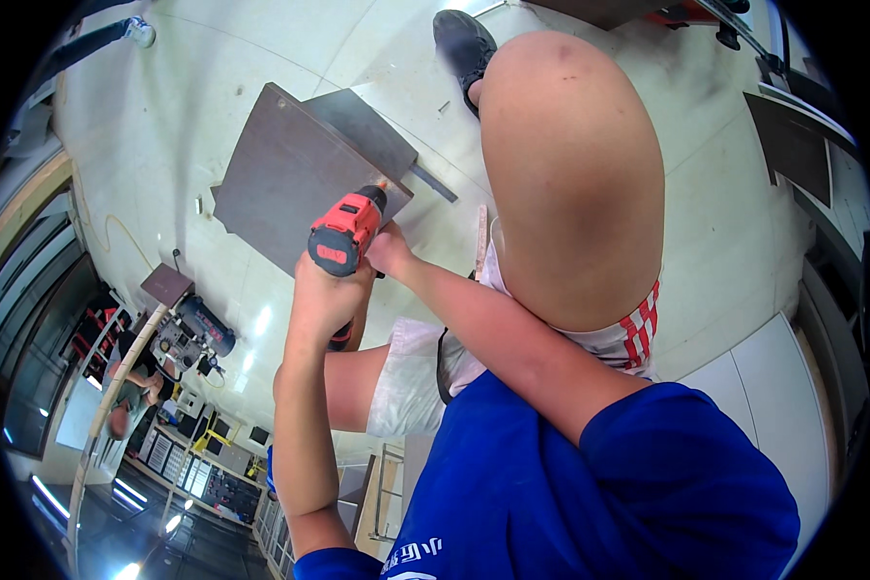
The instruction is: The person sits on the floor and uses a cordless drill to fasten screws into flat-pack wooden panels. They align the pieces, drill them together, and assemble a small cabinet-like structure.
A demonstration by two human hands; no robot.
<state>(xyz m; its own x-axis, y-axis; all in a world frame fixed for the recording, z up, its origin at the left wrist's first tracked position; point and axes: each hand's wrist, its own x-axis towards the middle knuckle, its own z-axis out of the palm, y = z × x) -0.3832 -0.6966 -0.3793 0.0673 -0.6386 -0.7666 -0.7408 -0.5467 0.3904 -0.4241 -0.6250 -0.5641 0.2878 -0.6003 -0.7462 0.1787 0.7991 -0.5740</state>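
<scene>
My left hand (327, 292) is wrapped round the grip of a red and black cordless drill (350, 224). The drill's tip meets the near right corner of a grey-brown panel (285, 169). Just right of the drill, my right hand (391, 249) is closed close to the panel's near edge; its fingers are partly hidden, and I cannot make out what they hold. Another dark board (367, 126) shows behind the panel, with a narrow dark strip (433, 182) sticking out to the right.
My raised knee (570, 126) and dark shoe (464, 46) stand right of the panel on the pale tiled floor. An air compressor (203, 324) is at left, beyond it a bent-over person (135, 391). Dark boards (788, 145) lean at right. Another person's shoe (140, 32) shows top left.
</scene>
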